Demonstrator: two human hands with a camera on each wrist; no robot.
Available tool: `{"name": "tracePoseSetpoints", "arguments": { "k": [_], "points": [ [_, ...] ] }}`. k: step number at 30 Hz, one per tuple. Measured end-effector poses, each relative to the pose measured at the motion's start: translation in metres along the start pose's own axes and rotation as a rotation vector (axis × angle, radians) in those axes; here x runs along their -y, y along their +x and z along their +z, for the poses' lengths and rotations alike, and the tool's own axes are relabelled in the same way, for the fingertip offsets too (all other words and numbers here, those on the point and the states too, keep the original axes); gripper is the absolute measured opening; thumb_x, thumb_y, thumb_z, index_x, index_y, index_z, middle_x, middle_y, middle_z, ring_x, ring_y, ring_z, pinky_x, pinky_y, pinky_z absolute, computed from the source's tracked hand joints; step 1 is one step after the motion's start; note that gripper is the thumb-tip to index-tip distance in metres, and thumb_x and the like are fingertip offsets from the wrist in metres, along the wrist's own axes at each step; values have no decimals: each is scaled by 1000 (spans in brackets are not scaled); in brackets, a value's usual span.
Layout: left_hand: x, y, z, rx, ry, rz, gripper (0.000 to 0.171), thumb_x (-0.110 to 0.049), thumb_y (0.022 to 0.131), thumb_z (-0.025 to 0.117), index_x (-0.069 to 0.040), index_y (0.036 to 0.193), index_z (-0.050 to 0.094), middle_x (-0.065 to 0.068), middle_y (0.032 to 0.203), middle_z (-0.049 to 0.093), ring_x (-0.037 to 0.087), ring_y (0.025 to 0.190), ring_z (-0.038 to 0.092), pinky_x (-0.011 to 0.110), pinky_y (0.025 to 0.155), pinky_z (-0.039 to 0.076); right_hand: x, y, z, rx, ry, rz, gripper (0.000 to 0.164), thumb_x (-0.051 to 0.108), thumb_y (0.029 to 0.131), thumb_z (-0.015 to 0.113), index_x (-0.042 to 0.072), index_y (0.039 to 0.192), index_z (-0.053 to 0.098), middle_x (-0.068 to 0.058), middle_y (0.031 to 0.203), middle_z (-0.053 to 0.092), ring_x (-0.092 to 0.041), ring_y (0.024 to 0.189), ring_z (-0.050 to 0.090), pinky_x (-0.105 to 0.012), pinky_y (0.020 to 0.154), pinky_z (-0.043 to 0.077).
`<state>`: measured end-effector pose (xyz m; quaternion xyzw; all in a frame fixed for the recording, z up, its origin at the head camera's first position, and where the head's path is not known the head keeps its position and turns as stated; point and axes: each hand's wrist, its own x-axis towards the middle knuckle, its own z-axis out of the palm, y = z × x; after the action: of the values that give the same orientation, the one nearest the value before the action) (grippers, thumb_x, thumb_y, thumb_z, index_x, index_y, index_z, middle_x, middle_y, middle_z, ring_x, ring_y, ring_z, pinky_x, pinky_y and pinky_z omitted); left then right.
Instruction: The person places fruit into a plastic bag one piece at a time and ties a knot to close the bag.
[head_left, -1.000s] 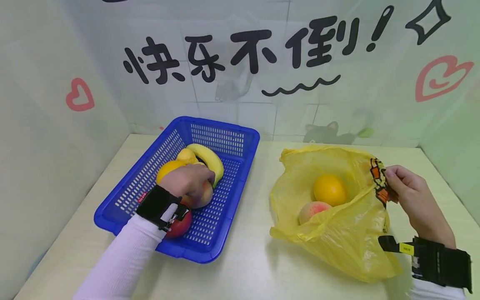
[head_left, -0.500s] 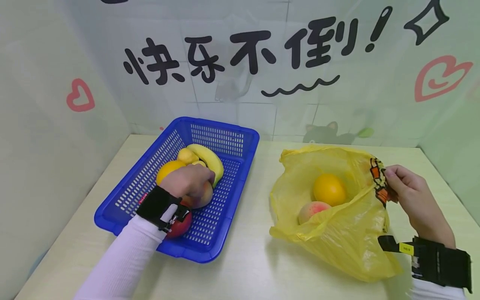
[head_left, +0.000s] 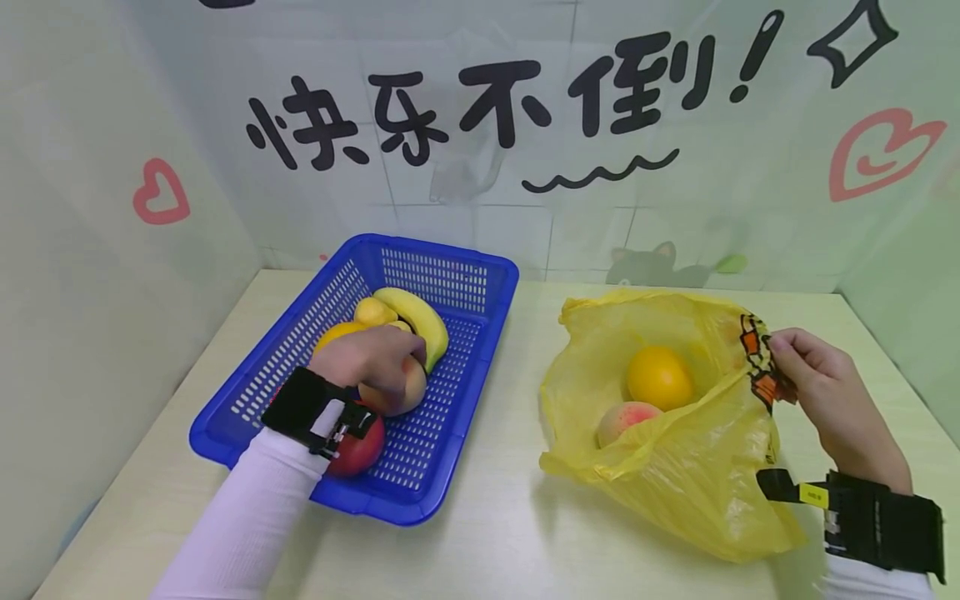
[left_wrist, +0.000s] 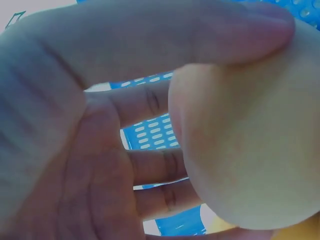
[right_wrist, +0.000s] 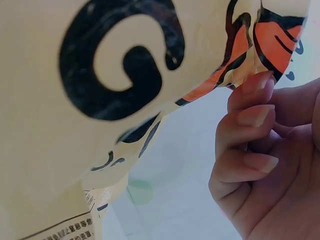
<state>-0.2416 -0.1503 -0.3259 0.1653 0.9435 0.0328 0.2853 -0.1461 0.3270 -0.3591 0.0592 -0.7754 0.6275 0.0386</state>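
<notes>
My left hand [head_left: 367, 357] is inside the blue basket [head_left: 408, 511], its thumb and fingers curled round a peach [left_wrist: 250, 145]. In the left wrist view the thumb lies along one side of the peach and the fingers pass behind it. At the right, my right hand [head_left: 819, 379] pinches the printed edge of a yellow plastic bag [head_left: 675, 492] and holds its mouth wide. An orange [head_left: 660, 379] and another peach [head_left: 626, 421] lie in the bag. The right wrist view shows the fingertips [right_wrist: 255, 117] curled at the bag's edge.
Around the left hand in the basket are a banana [head_left: 423, 323], a lemon [head_left: 373, 312], a partly covered orange [head_left: 337, 333] and a red round fruit [head_left: 362, 448] under the wrist. The table [head_left: 502, 492] ends at a printed back wall [head_left: 510, 237].
My left hand has shifted slightly to the left, its fingers still on the peach, and now covers more of the basket's orange. The right hand and bag stay where they were.
</notes>
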Motion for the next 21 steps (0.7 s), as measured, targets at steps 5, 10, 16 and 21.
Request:
{"name": "tracePoseSetpoints", "arguments": {
  "k": [5, 10, 16, 21],
  "points": [
    [7, -2, -2, -10, -60, 45, 63, -16, 72, 80, -17, 131, 58, 7, 113, 61, 26, 101, 55, 36, 78, 53, 2, 1, 0, -7, -52, 24, 18, 24, 105, 45, 13, 100, 59, 5, 72, 49, -15, 62, 41, -32, 56, 27],
    [11, -9, -6, -17, -138, 127, 63, -20, 72, 82, -16, 130, 56, 10, 116, 61, 27, 102, 56, 36, 79, 54, 1, -2, -1, -4, -42, 27, 18, 23, 105, 46, 12, 100, 59, 4, 71, 48, -16, 61, 41, -34, 56, 27],
    [6, -29, -21, -81, -178, 192, 63, -26, 75, 82, -14, 131, 55, 14, 119, 60, 29, 103, 57, 36, 78, 57, 1, -1, 0, -6, -54, 30, 17, 23, 105, 46, 12, 101, 59, 4, 72, 51, -15, 62, 42, -32, 56, 29],
    [-7, -47, -35, -151, -184, 294, 59, -30, 76, 79, -17, 128, 57, 11, 119, 61, 28, 105, 57, 36, 80, 55, 3, -1, 1, -2, -29, 17, 17, 22, 105, 46, 11, 100, 59, 4, 71, 50, -17, 61, 41, -33, 56, 27]
  ]
}}
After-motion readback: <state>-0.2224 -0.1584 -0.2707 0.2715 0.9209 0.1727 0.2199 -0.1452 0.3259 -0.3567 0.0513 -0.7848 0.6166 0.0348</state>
